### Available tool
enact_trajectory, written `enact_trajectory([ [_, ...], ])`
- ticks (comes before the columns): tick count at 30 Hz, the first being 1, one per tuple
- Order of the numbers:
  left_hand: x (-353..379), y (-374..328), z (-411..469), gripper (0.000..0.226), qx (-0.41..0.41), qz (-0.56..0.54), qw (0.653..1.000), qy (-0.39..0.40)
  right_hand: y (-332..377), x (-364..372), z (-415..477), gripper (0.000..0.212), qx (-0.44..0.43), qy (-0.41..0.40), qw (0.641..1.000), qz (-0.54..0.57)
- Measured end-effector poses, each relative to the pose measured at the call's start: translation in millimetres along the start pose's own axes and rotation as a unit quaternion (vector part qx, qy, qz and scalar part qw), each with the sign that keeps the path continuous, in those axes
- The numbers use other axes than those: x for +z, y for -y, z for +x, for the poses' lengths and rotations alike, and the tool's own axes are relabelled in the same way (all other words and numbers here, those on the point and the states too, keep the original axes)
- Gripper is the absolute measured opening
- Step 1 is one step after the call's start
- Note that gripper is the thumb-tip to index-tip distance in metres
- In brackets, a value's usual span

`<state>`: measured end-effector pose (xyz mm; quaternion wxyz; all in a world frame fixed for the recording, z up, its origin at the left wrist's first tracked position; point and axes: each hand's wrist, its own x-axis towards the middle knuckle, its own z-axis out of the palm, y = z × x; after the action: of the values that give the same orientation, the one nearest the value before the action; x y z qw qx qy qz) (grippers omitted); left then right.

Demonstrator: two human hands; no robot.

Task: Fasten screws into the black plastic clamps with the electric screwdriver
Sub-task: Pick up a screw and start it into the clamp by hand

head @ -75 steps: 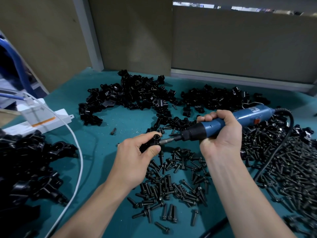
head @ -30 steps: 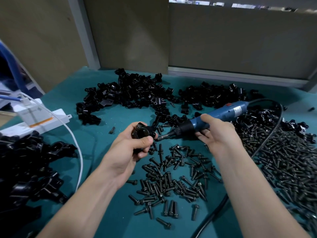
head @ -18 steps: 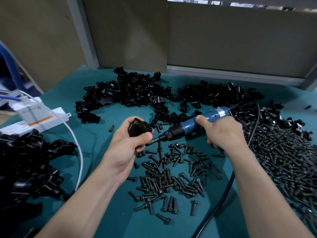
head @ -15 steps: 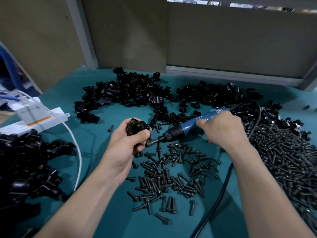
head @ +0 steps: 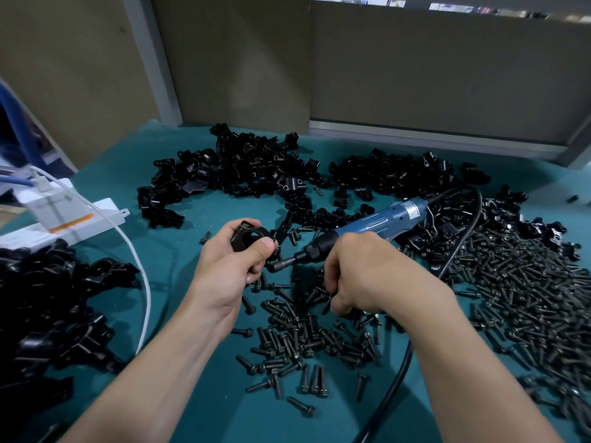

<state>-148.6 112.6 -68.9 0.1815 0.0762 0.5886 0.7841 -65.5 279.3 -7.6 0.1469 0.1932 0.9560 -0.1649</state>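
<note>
My left hand (head: pixel 228 273) grips a black plastic clamp (head: pixel 248 238) with thumb and curled fingers, holding it above the teal table. My right hand (head: pixel 361 276) holds the blue electric screwdriver (head: pixel 383 219), which lies across the top of the hand with its bit tip (head: pixel 278 266) pointing left, just below the clamp. The right fingertips curl down into the loose black screws (head: pixel 303 340) spread on the mat. I cannot tell whether they pinch a screw.
A heap of black clamps (head: pixel 240 167) lies at the back, another (head: pixel 48 308) at the left. A big pile of screws (head: pixel 527 298) covers the right. A white power strip (head: pixel 64 219), a white cable (head: pixel 145 282) and the tool's black cord (head: pixel 399 372) cross the teal mat (head: pixel 192 410).
The screwdriver bit has left the clamp. My left hand lifted the clamp slightly left, while my right hand dropped with the tool towards the loose screws.
</note>
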Motion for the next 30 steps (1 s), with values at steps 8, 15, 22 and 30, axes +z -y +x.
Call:
enact_trajectory([
  [8, 0.7, 5.2, -1.6, 0.040, 0.069, 0.099, 0.993, -0.008, -13.9, -12.0, 1.0, 0.022, -0.074, -0.115, 0.975, 0.175],
  [15, 8.1, -5.5, -10.9, 0.031, 0.066, 0.028, 0.993, 0.096, -1.7, -8.5, -1.3, 0.019, -0.152, -0.145, 0.876, 0.435],
  [22, 6.9, -6.7, -10.3, 0.032, 0.052, 0.015, 0.989, 0.139, 4.8, -6.0, -5.0, 0.018, -0.159, -0.175, 0.905, 0.352],
  [30, 6.2, -5.9, -11.1, 0.028, 0.076, 0.048, 0.990, 0.110, 16.2, -5.6, -10.0, 0.019, -0.107, -0.229, 0.939, 0.232],
])
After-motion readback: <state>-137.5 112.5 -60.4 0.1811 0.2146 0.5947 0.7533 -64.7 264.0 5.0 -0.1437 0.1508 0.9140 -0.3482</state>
